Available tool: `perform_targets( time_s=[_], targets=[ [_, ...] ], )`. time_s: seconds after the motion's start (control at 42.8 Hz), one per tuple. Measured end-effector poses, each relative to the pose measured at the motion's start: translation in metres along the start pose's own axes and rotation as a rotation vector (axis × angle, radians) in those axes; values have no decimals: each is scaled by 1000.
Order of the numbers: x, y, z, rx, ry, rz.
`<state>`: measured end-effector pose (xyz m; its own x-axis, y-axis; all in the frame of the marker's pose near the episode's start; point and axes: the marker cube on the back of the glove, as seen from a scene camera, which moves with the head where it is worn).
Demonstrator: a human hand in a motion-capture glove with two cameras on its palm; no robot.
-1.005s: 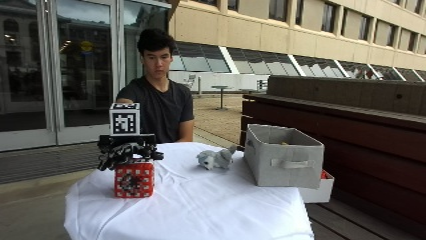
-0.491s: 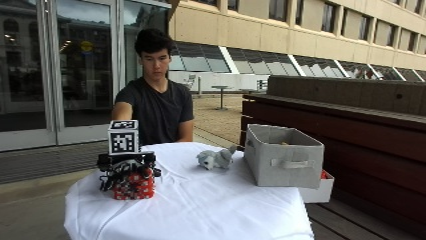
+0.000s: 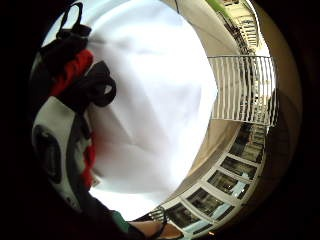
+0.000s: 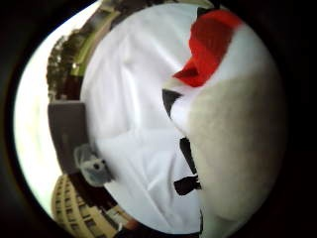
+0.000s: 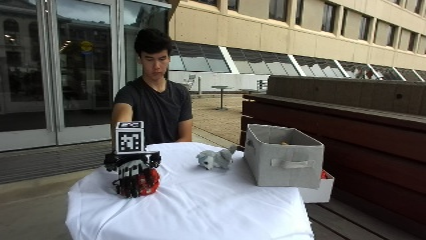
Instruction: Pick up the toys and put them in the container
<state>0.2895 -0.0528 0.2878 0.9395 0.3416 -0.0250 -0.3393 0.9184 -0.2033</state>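
A person sits at the far side of a round table (image 5: 200,210) covered by a white cloth, and the gloved right hand (image 5: 133,172) is down on the cloth at about nine o'clock on the tabletop, close to the table's left edge as the outside view shows it. The fingers point downward and curl around a red toy (image 5: 148,182), which sits on the cloth under and just at four o'clock of the hand, its red side showing between the black fingers. In the thumb-side palm view the toy (image 4: 233,114) fills much of the picture, red at one end and pale cream along the body, so it lies right against the palm. In the little-finger-side view red patches of it (image 3: 70,72) show between the black straps, with bare white cloth (image 3: 160,100) spreading beyond. A wide stretch of open cloth lies between the hand and the near rim. A small grey plush animal (image 5: 216,159) lies near the middle of the table, at about two o'clock from the hand and well apart from it. Just beside the plush, at its three o'clock, stands a grey fabric container (image 5: 283,157) with a handle on its near wall, reaching to the table's right edge.
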Motion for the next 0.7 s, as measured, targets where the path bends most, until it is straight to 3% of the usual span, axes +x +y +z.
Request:
perform_targets(
  time_s=[0.187,0.421,0.538,0.631,0.701],
  targets=[
    [-1,13,-8,79,78,-17],
    [11,21,-28,64,-38,48],
    [4,23,-80,95,-49,26],
    [-9,17,-139,271,-58,-49],
    [-27,33,-189,255,-46,-35]
  ],
)
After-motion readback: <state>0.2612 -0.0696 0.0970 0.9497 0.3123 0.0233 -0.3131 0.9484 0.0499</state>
